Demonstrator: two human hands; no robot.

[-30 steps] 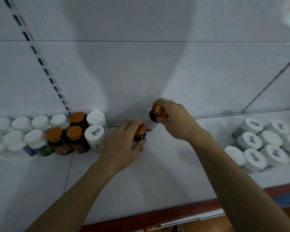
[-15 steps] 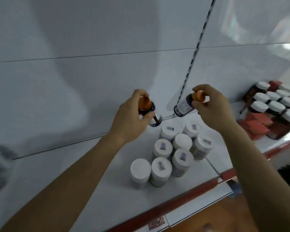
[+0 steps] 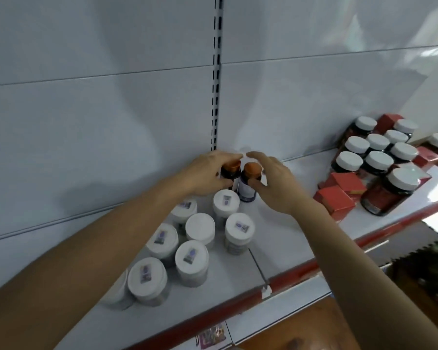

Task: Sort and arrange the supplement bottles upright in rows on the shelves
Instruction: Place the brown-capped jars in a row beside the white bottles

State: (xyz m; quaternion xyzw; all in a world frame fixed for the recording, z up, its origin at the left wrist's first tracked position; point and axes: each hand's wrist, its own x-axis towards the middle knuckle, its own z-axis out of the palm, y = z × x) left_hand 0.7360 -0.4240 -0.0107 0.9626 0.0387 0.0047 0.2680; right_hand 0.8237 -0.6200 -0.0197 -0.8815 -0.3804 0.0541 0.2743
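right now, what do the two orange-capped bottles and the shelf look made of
Left bottle: dark brown, glossy body, glass or plastic, cannot tell; orange cap with a satin sheen, likely plastic. Right bottle: same cap, body wrapped in a pale, glossy label. Shelf: matt white, flat panels with a seam, probably painted sheet metal.

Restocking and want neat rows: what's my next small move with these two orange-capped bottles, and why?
Probably set both down and let go: the left hand and right hand hold the left bottle and right bottle roughly upright, side by side, just behind the white-capped bottles.
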